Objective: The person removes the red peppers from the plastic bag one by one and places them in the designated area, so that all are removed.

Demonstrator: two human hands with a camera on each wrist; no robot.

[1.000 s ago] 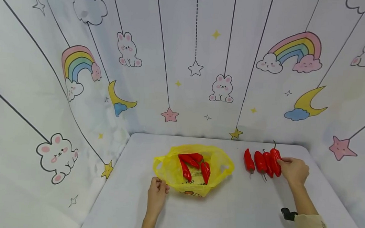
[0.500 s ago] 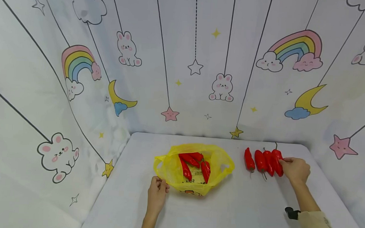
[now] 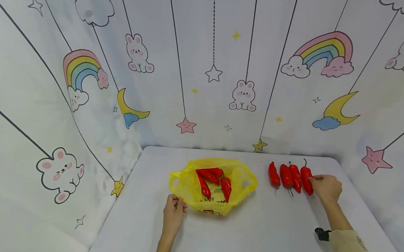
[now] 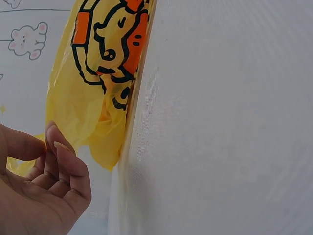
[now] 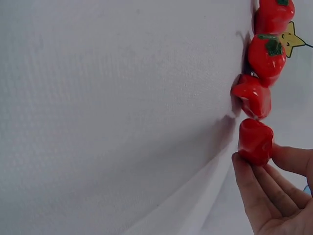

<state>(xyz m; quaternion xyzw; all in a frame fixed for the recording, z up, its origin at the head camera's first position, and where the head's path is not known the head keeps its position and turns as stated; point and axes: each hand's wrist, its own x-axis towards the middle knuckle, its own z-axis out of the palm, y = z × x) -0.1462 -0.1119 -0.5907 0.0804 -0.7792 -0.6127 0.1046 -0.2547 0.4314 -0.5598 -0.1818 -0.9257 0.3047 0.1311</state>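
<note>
My left hand (image 3: 173,216) pinches the near left edge of a yellow plastic bag (image 3: 188,193) between thumb and fingers. In the left wrist view that edge of the bag (image 4: 73,107) hangs from the fingertips. Several red chili peppers (image 3: 204,185) lie inside the open-mouthed bag. Over at the right, my right hand (image 3: 327,187) holds the rightmost red chili pepper (image 3: 306,179) by its side. The right wrist view has this pepper (image 5: 255,142) between the thumb and fingertips, end on. Left of it lie three more peppers (image 3: 286,177) in a row, stems pointing various ways.
A white table (image 3: 251,235) carries everything, its far edge close to a patterned cloth backdrop (image 3: 216,111). A small black object (image 3: 322,234) sits at the right sleeve (image 3: 348,244).
The pepper in the right hand has come away from its neighbour, leaving a gap between them. The left hand keeps its hold on the bag. The head view has shifted slightly.
</note>
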